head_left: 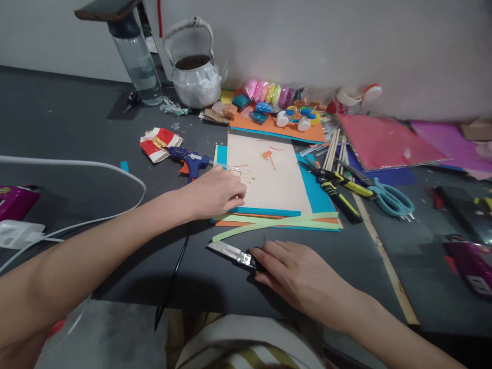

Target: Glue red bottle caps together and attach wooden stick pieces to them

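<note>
My right hand grips a utility knife low over the dark table, its metal end pointing left. Close to the knife's tip lies one end of a pale green paper strip. My left hand rests curled at the left side of a cream sheet; whatever its fingers hold, if anything, is hidden. Several thin sticks lie just beyond those fingers. Along the sheet's near edge runs a blue strip, above stacked blue card. Orange scraps sit on the sheet.
A blue glue gun lies left of the sheet. Pliers and scissors lie to the right, near a wooden strip. Behind stand a kettle, a water bottle and colourful clay packets. A white cable loops at left.
</note>
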### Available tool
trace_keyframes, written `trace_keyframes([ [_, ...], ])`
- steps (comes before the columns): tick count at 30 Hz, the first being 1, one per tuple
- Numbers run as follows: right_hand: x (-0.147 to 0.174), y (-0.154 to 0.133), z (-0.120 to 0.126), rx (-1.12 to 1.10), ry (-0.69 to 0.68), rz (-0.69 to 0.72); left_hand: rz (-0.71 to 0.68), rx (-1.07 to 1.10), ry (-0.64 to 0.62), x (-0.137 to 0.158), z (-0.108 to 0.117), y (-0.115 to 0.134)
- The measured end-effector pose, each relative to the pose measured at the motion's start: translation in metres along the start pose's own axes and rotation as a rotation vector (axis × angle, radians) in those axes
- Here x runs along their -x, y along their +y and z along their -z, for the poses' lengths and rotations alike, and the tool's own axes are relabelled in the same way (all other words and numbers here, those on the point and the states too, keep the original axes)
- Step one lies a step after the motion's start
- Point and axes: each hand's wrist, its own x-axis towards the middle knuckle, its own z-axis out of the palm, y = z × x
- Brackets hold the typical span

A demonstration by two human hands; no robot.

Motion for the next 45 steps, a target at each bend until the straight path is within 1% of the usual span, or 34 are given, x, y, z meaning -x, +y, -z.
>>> trace_keyframes([
  [2,0.001,-0.002,0.003,-0.019,-0.025,0.013,0.001,0.063,-0.018,0.005,0.0,0.007],
  [4,0.002,-0.004,0.007,-0.058,-0.086,0.034,0.001,0.07,-0.052,0.006,-0.003,0.016],
  [7,0.009,-0.006,0.018,-0.148,-0.194,0.04,-0.015,-0.054,-0.083,0.004,-0.013,0.033],
  [9,0.021,-0.004,0.027,-0.2,-0.218,0.0,-0.022,-0.142,-0.064,0.001,-0.02,0.041],
  [11,0.037,0.002,0.036,-0.226,-0.183,-0.065,-0.018,-0.169,-0.048,-0.002,-0.026,0.047],
  [13,0.055,0.014,0.044,-0.207,-0.081,-0.149,-0.006,-0.148,-0.068,-0.004,-0.03,0.05],
  [15,0.069,0.033,0.049,-0.145,0.046,-0.256,0.002,-0.118,-0.097,-0.005,-0.031,0.052],
  [17,0.074,0.056,0.051,-0.047,0.122,-0.367,0.011,-0.113,-0.101,-0.004,-0.031,0.055],
  [20,0.061,0.09,0.049,0.209,0.17,-0.513,0.016,-0.124,-0.073,0.003,-0.029,0.06],
  [23,0.032,0.114,0.045,0.361,0.102,-0.587,0.005,-0.114,-0.034,0.016,-0.024,0.063],
  [26,0.006,0.125,0.039,0.387,0.057,-0.568,-0.005,-0.121,0.028,0.032,-0.015,0.064],
  [28,-0.003,0.124,0.039,0.391,0.088,-0.552,0.0,-0.151,0.076,0.04,-0.007,0.063],
  [29,-0.004,0.121,0.04,0.368,0.134,-0.524,0.002,-0.167,0.099,0.044,-0.003,0.063],
  [30,-0.004,0.117,0.041,0.318,0.181,-0.477,0.005,-0.182,0.12,0.046,0.002,0.062],
  [31,-0.002,0.111,0.043,0.225,0.242,-0.402,0.009,-0.193,0.141,0.048,0.006,0.061],
  [32,0.0,0.105,0.046,0.084,0.293,-0.285,0.011,-0.197,0.159,0.049,0.009,0.061],
  [33,0.003,0.098,0.048,-0.049,0.26,-0.197,0.016,-0.194,0.181,0.049,0.013,0.061],
  [35,0.007,0.086,0.051,-0.218,0.182,-0.088,0.035,-0.175,0.227,0.049,0.017,0.06],
  [37,0.009,0.076,0.051,-0.268,0.165,-0.057,0.042,-0.138,0.272,0.05,0.02,0.06],
  [40,0.009,0.071,0.047,-0.306,0.243,-0.068,0.053,-0.058,0.376,0.053,0.02,0.055],
  [41,0.009,0.072,0.045,-0.331,0.277,-0.084,0.091,-0.044,0.423,0.054,0.019,0.051],
  [42,0.009,0.074,0.044,-0.358,0.319,-0.108,0.165,-0.048,0.468,0.055,0.019,0.047],
  [43,0.009,0.076,0.042,-0.381,0.368,-0.137,0.274,-0.067,0.49,0.057,0.018,0.041],
  [44,0.01,0.079,0.04,-0.394,0.425,-0.166,0.417,-0.101,0.477,0.058,0.017,0.035],
  [45,0.01,0.082,0.038,-0.395,0.484,-0.192,0.57,-0.139,0.43,0.059,0.015,0.029],
])
